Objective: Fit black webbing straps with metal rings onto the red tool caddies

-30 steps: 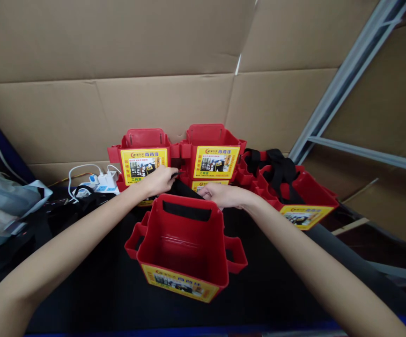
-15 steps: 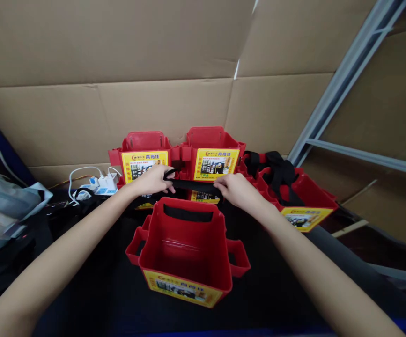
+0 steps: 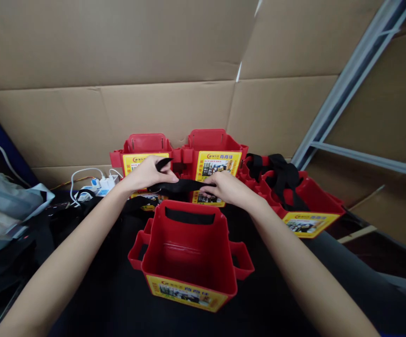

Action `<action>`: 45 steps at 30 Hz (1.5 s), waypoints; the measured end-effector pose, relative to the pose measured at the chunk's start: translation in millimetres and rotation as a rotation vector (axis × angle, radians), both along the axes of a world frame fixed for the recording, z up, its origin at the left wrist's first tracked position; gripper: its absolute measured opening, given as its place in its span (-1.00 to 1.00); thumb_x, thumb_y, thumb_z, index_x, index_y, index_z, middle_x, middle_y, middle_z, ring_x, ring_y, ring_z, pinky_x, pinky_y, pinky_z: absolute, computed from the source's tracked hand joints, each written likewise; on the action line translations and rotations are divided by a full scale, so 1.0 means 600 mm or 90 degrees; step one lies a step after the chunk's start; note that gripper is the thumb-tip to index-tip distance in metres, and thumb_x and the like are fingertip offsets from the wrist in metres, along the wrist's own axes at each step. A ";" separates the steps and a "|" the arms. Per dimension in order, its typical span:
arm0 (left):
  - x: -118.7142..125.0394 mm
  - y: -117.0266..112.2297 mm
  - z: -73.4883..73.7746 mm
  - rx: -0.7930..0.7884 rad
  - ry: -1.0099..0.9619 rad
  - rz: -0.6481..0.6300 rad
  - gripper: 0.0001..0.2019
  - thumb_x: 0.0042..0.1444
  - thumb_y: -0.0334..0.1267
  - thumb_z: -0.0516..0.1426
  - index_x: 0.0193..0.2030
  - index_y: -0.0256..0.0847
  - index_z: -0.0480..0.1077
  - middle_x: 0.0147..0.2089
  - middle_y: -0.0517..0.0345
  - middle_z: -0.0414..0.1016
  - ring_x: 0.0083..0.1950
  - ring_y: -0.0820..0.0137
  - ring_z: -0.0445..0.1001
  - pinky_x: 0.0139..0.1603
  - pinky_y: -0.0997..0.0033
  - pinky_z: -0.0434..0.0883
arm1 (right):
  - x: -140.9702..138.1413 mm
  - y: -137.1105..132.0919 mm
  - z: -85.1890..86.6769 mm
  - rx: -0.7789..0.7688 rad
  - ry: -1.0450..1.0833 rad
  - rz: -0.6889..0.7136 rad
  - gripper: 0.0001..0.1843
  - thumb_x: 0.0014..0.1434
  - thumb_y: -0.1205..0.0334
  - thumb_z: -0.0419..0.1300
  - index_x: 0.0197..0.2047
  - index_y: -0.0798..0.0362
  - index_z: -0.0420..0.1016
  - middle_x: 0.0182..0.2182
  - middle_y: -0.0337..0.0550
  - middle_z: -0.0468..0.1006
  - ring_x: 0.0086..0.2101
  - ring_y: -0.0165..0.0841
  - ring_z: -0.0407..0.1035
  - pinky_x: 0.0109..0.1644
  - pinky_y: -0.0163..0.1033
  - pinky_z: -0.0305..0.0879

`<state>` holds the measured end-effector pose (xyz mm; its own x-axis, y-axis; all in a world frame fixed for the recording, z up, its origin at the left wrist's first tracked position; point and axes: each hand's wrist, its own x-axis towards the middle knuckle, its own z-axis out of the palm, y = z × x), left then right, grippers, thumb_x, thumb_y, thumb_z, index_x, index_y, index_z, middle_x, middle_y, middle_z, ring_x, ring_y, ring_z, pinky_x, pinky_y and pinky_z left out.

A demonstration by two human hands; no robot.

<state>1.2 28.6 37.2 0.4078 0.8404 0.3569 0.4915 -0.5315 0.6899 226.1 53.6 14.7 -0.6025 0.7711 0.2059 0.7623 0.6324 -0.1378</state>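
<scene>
A red plastic tool box [image 3: 192, 252] with side loops and a yellow label stands on the black table in front of me. Part of a black strap [image 3: 180, 186] crosses its back wall through slots, and more strap stretches behind the box between my hands. My left hand [image 3: 150, 174] pinches this strap, with a short end sticking up past the thumb. Closed on the strap's other side is my right hand [image 3: 218, 185], fingertips together. Both hands are just above and behind the box's back rim.
Red boxes [image 3: 208, 140] with yellow labels are stacked against the cardboard wall [image 3: 167, 107]. At the right, more red boxes [image 3: 315, 196] hold black straps. A power strip [image 3: 99, 187] with white cables lies left, beside plastic bags [image 3: 2, 206]. A metal frame [image 3: 329, 112] rises at right.
My hands have drawn closer together, and the strap between them has gone from taut to slack and twisted. My right hand has moved left; a strap end now points up from my left hand.
</scene>
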 end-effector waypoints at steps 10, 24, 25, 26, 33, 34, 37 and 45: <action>-0.002 0.012 -0.039 0.034 0.169 -0.038 -0.79 -0.09 -0.31 0.16 -0.52 -0.24 0.14 -0.44 0.22 0.43 -0.39 0.43 0.41 -0.40 0.49 0.24 | 0.007 0.000 0.000 -0.076 0.060 0.079 -0.53 -0.04 0.15 0.24 -0.01 0.02 0.41 -0.18 -0.11 0.52 -0.20 -0.28 0.40 -0.21 -0.28 0.27; -0.006 0.008 -0.036 0.311 0.332 0.001 -0.93 0.03 -0.45 0.06 -0.41 -0.24 0.23 -0.41 0.17 0.36 -0.36 0.41 0.33 -0.38 0.46 0.21 | -0.019 0.013 -0.005 -0.290 0.269 0.134 -0.81 0.08 0.19 0.11 -0.35 0.15 0.44 -0.47 -0.15 0.53 -0.51 -0.44 0.40 -0.40 -0.36 0.27; -0.003 0.006 -0.039 0.322 0.312 -0.016 -0.91 0.04 -0.48 0.03 -0.42 -0.24 0.23 -0.39 0.16 0.37 -0.34 0.42 0.34 -0.35 0.45 0.22 | -0.021 0.015 -0.006 -0.323 0.286 0.149 -0.80 0.08 0.17 0.12 -0.31 0.14 0.43 -0.45 -0.16 0.52 -0.48 -0.45 0.39 -0.39 -0.36 0.27; 0.001 0.006 -0.042 0.326 0.286 -0.035 -0.90 0.04 -0.50 0.00 -0.41 -0.25 0.24 -0.36 0.14 0.38 -0.32 0.42 0.34 -0.33 0.45 0.24 | -0.023 0.018 -0.007 -0.359 0.298 0.169 -0.77 0.06 0.16 0.14 -0.27 0.14 0.41 -0.44 -0.18 0.51 -0.47 -0.46 0.38 -0.38 -0.37 0.28; 0.011 0.001 -0.043 0.247 0.131 -0.006 -0.86 0.03 -0.28 0.12 -0.24 -0.21 0.31 -0.29 0.16 0.39 -0.29 0.43 0.33 -0.26 0.44 0.26 | -0.042 0.044 -0.025 -0.392 0.371 0.137 -0.86 0.03 0.25 0.14 -0.34 0.10 0.25 -0.58 -0.36 0.35 -0.63 -0.56 0.20 -0.60 -0.44 0.20; 0.011 0.000 -0.041 0.245 0.103 0.029 -0.85 0.03 -0.22 0.12 -0.26 -0.21 0.31 -0.34 0.18 0.36 -0.34 0.45 0.30 -0.31 0.45 0.24 | -0.042 0.044 -0.026 -0.387 0.398 0.126 -0.88 0.05 0.29 0.11 -0.33 0.09 0.22 -0.54 -0.33 0.39 -0.61 -0.55 0.25 -0.58 -0.43 0.23; 0.014 -0.003 -0.037 0.231 0.008 0.162 -0.76 0.11 -0.11 0.03 -0.44 -0.23 0.24 -0.53 0.25 0.21 -0.49 0.50 0.20 -0.44 0.48 0.18 | -0.042 0.040 -0.025 -0.414 0.490 0.129 -0.90 0.05 0.44 0.03 -0.35 0.09 0.16 -0.42 -0.19 0.48 -0.42 -0.46 0.42 -0.37 -0.36 0.36; 0.028 0.007 -0.054 -0.119 -0.140 0.151 -0.65 0.09 0.04 -0.02 -0.43 -0.24 0.21 -0.51 0.16 0.38 -0.56 0.48 0.36 -0.59 0.51 0.24 | -0.056 0.019 -0.013 -0.443 0.551 0.197 -0.83 0.07 0.45 0.01 -0.24 0.09 0.17 -0.50 -0.28 0.44 -0.54 -0.53 0.36 -0.53 -0.46 0.28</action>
<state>18.1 33.1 4.7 0.1249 0.9613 0.2455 0.4144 -0.2753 0.8675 192.3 64.9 6.9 -0.6497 0.7244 0.2307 0.0680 0.3577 -0.9314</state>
